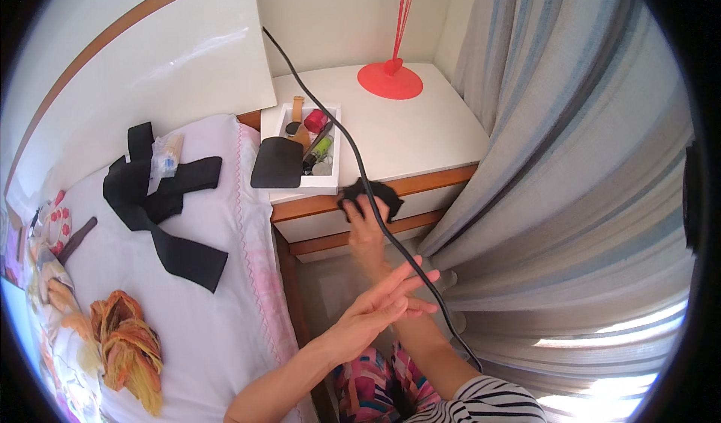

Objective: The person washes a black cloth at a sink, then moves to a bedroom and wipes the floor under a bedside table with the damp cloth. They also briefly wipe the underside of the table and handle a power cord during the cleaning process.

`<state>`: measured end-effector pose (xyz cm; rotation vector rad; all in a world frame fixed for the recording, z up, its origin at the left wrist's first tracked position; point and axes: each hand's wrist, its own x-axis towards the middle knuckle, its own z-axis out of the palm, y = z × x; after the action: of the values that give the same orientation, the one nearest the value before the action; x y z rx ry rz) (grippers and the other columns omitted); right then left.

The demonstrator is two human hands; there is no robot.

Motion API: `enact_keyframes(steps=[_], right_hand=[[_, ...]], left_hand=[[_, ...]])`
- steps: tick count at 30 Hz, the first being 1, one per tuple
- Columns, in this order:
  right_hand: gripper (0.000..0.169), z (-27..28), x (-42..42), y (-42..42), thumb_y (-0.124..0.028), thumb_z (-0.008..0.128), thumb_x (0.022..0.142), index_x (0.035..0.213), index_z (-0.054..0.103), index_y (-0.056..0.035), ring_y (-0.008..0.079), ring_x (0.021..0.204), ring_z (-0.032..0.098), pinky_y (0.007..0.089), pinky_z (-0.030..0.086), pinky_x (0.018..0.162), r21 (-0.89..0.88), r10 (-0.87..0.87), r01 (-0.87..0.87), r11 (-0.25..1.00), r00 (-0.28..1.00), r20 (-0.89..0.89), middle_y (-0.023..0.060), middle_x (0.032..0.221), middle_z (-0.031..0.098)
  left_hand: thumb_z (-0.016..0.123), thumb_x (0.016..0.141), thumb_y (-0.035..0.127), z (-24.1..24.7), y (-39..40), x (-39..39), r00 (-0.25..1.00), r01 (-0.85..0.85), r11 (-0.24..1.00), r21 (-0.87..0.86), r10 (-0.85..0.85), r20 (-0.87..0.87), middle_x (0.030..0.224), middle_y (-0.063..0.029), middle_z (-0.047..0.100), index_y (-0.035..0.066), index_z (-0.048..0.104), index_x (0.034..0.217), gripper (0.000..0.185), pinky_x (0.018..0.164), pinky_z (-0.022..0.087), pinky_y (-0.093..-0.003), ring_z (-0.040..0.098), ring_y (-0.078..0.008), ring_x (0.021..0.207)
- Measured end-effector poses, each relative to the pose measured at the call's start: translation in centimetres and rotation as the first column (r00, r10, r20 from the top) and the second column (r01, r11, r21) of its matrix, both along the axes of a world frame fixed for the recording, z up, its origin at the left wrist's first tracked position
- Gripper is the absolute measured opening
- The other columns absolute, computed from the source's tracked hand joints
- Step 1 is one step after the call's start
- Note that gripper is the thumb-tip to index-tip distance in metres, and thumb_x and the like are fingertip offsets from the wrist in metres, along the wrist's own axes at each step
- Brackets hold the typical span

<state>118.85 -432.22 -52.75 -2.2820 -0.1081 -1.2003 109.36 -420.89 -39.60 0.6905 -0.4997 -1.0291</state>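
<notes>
My right hand [367,224] reaches to the front of a white nightstand [405,130] with brown wooden trim. It presses on a crumpled black cloth [388,193] against the top drawer's edge; the hand is slightly blurred and partly covered by a black cable [352,141]. Lower and nearer to me, my left hand [383,304] hovers over my right forearm, fingers spread and nothing in them. An open white box [334,169] rests on the nightstand's left side, holding a red-lidded jar [315,120], a green tube [323,147] and other small items.
Across the box's left edge lies a black flat piece [277,162]. A red round stand [390,82] is at the back. On the bed [208,321] are black straps [163,197], a plastic-wrapped packet [166,155] and an orange scarf [127,344]. Striped curtains [574,197] hang at right.
</notes>
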Motion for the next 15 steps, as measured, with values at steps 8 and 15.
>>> enact_keyframes(steps=[8,15], right_hand=[[0.03,0.2,-1.7,7.3,0.011,0.054,0.066,0.094,0.061,0.0027,0.0341,0.1,0.05,0.0396,0.043,0.086,0.091,0.347,-0.354,0.931,0.934,0.083,0.0167,0.111,0.056],[0.029,1.5,0.3,9.4,0.005,0.057,0.067,0.096,0.061,0.0053,0.0352,0.105,0.049,0.0404,0.043,0.089,-0.112,0.341,-0.334,0.936,0.939,0.053,0.0193,0.112,0.054]], left_hand=[[0.045,0.095,0.025,0.5,0.0,-0.9,1.0,0.006,1.0,-0.01,-0.005,0.025,0.142,-0.0137,0.032,0.016,0.006,0.146,0.064,0.1,0.034,-0.0382,0.051,-0.0255,0.114],[0.049,0.094,0.03,0.5,0.2,-0.7,1.0,0.012,1.0,0.002,-0.013,0.024,0.139,-0.0133,0.037,0.017,0.009,0.146,0.067,0.099,0.035,-0.0353,0.051,-0.0229,0.113]])
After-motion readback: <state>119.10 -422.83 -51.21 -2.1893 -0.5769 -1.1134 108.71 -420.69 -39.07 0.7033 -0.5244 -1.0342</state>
